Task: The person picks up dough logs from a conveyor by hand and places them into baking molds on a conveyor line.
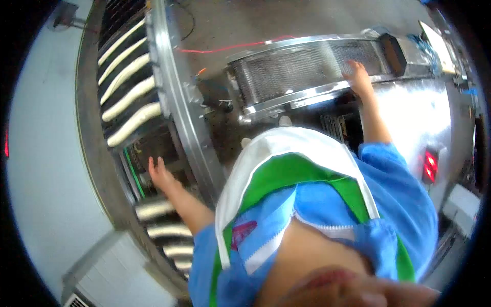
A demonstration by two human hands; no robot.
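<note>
My left hand [162, 176] is over a gap in the long conveyor on the left, fingers apart and holding nothing. Long pale strips that look like dough [134, 123] lie in dark grooves just beyond it, and more pale strips [169, 231] lie on the nearer side. My right hand [360, 81] hovers at the near edge of a metal mesh belt [286, 74], its fingers loosely stretched with nothing seen in them. Whether that hand touches the belt's rail I cannot tell.
A steel rail [176, 87] runs along the conveyor. At the right stands a shiny metal surface [409, 110] with a red lit display [430, 166]. A red cord [225, 49] lies behind the mesh belt. A white apron [286, 139] covers my front.
</note>
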